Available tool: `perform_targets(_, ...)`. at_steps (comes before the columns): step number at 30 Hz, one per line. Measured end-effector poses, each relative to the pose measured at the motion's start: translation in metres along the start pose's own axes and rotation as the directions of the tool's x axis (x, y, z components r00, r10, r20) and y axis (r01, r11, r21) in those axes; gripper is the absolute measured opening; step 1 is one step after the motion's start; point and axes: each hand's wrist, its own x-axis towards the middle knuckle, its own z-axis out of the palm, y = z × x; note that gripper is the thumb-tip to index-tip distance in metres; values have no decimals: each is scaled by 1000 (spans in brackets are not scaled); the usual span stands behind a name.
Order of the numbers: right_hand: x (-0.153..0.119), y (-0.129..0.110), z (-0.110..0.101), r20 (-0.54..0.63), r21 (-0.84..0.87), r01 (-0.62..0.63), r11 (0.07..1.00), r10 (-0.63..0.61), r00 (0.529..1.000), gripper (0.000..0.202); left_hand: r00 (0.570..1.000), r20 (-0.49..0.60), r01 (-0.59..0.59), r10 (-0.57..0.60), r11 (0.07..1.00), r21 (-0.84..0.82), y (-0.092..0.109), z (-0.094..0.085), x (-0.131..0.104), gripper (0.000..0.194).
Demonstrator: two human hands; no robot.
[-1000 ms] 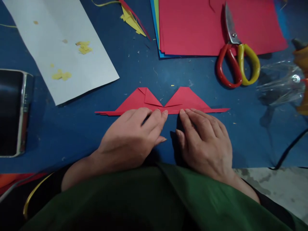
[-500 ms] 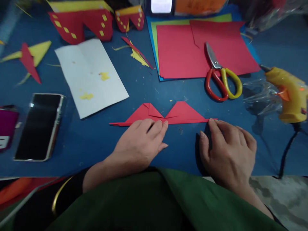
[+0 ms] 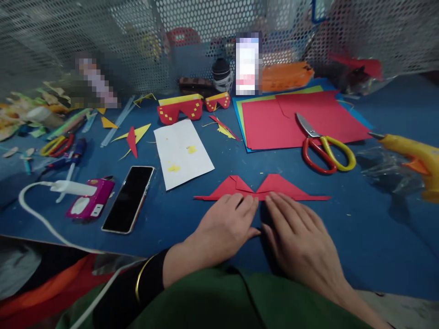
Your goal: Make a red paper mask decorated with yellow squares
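Note:
A folded red paper [image 3: 281, 185] with two raised peaks and long thin ends lies flat on the blue table [image 3: 178, 214]. My left hand [image 3: 224, 224] rests palm down, its fingertips pressing the paper's lower edge left of the middle. Close beside it, my right hand [image 3: 302, 233] lies with its fingers stretched out, fingertips on the same edge just right of the middle. Both hands are flat on the paper and neither grips it. Behind the paper is a white sheet [image 3: 181, 151] with yellow marks.
Scissors [image 3: 322, 146] lie across stacked coloured sheets [image 3: 267, 128]. At right is a yellow glue gun [image 3: 411, 155]; at left, a dark phone [image 3: 129, 198] and a purple socket block [image 3: 99, 196]. Red paper masks [image 3: 180, 112] stand near a lit phone [image 3: 247, 64].
My right hand has slid left along the paper's edge, from its right end to near my left hand. The view has tilted up and turned left, showing more of the table's back and left side.

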Motion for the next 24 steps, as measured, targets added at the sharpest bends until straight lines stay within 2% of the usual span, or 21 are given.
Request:
perform_targets(2,5,-6,4,23,53,64,997,-66,998,41,999,-43,-11,10,1000,-6,-1,2,-5,57)
perform_targets(6,7,-8,4,70,43,66,997,-69,995,42,994,-107,30,-31,1000,-3,-5,3,-23,59)
perform_targets(14,9,-7,1,82,35,58,998,-61,995,40,947,-102,313,-305,946,87,-11,-3,-60,54)
perform_targets(19,8,-7,2,76,43,46,998,-49,996,39,900,-117,433,-419,890,141,-11,-7,-68,61)
perform_targets(21,8,-6,3,77,52,43,998,-47,996,40,896,-140,439,-422,887,139,-10,-8,-65,62)
perform_targets(24,7,-6,2,75,63,38,997,-42,996,40,950,-121,297,-288,952,74,-10,-7,-55,61)
